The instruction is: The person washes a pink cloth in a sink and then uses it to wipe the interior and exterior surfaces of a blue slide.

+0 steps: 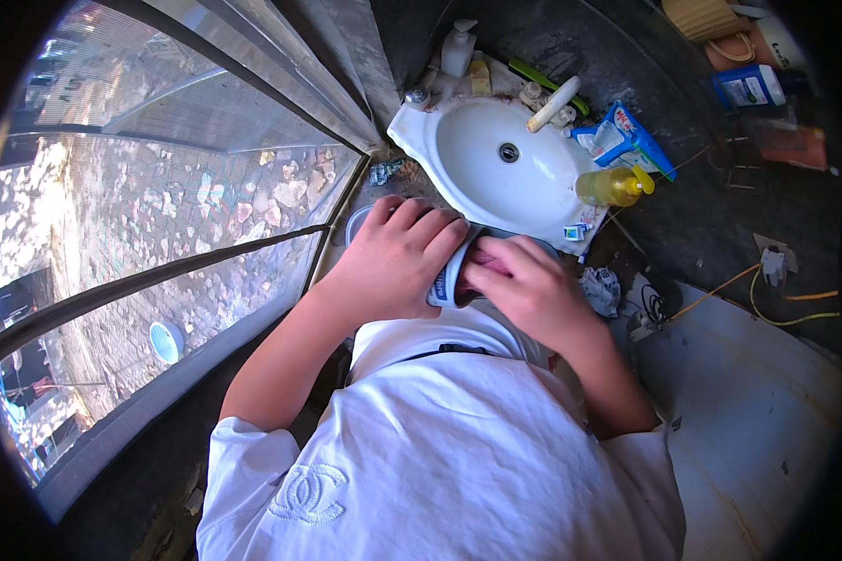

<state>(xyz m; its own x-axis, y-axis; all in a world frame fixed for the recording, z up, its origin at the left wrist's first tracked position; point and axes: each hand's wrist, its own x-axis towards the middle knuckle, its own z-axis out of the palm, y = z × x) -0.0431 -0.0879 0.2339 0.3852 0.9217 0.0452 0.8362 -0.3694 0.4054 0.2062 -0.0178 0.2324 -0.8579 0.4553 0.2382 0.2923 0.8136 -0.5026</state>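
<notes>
What looks like a grey-blue slide sandal (450, 277) is held up between my hands, in front of my waist and at the near edge of the white washbasin (456, 186). Its band bears writing. My left hand (403, 259) is wrapped over it from the left, covering much of it. The fingers of my right hand (526, 280) reach into the opening under the band. They pinch a pink-red piece of material, perhaps a scrubbing cloth (492, 261), partly hidden by the fingers and the band.
A faucet (554, 104), a yellow pump bottle (607, 186), a blue packet (624, 140), a white pump bottle (458, 49) and a green-handled item (523, 68) stand or lie around the basin. A mesh window (182, 189) is left. Loose wires (716, 293) hang at right.
</notes>
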